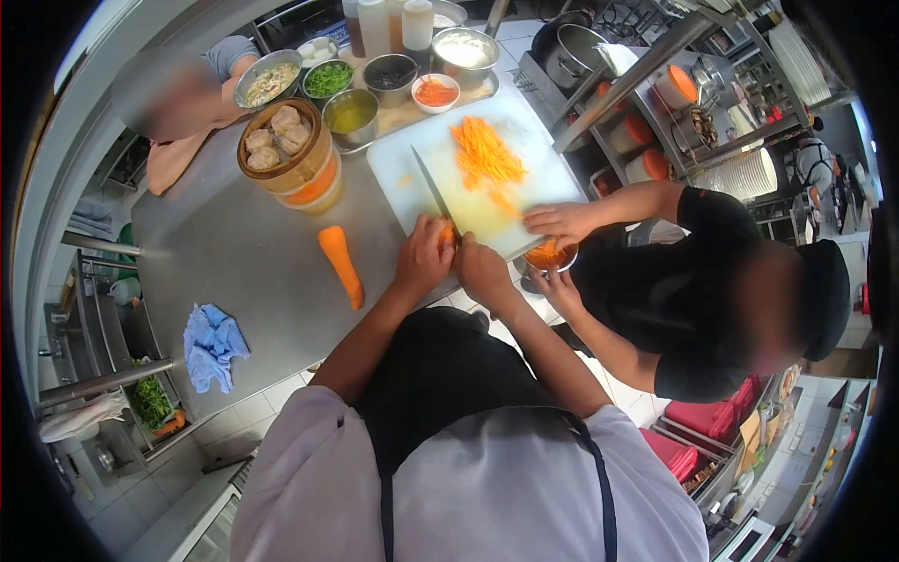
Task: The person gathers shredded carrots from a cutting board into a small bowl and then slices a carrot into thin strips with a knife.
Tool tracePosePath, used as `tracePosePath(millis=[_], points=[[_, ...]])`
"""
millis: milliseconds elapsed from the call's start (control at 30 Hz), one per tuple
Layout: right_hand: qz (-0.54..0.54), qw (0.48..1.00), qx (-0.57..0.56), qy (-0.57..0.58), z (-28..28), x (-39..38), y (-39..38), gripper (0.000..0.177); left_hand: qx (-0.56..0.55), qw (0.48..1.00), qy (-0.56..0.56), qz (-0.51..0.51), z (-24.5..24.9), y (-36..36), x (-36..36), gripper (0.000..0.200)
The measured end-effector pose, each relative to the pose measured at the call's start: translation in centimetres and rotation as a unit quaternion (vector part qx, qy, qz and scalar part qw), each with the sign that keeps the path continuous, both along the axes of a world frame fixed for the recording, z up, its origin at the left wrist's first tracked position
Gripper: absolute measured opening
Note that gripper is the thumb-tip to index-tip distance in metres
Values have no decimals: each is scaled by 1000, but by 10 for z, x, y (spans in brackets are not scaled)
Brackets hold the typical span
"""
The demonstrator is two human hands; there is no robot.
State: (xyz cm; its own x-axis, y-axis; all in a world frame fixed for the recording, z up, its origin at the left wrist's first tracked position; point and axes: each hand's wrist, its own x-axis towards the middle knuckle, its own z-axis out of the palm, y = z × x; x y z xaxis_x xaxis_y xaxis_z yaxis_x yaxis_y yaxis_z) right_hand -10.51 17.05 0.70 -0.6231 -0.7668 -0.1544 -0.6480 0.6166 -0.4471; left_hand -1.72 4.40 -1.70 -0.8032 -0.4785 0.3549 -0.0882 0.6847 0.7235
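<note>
My right hand is closed around the handle of a kitchen knife, whose blade points away from me across the white cutting board. Just left of the blade, my left hand grips a short piece of carrot near the board's front edge; the fingers partly hide it. A pile of shredded carrot lies on the far right half of the board. One whole peeled carrot rests on the steel table, left of my left hand.
A co-worker on the right has one hand at the board's edge and another under a bowl of shredded carrot. Further back stand a bamboo steamer with dumplings and several ingredient bowls. A blue cloth lies at left. Another person leans in at the far left.
</note>
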Motion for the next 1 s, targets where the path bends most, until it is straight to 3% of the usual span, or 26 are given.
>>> tracePosePath(millis=[267, 467, 1000], points=[[-28, 998, -20, -47, 2, -10, 7, 28, 1, 999, 6, 32, -9, 6, -4, 29], [-32, 998, -45, 22, 43, 6, 26, 21, -19, 998, 20, 61, -5, 11, -6, 29], [-4, 1000, -16, 18, 38, 24, 60, 21, -10, 998, 12, 55, -8, 10, -6, 35]])
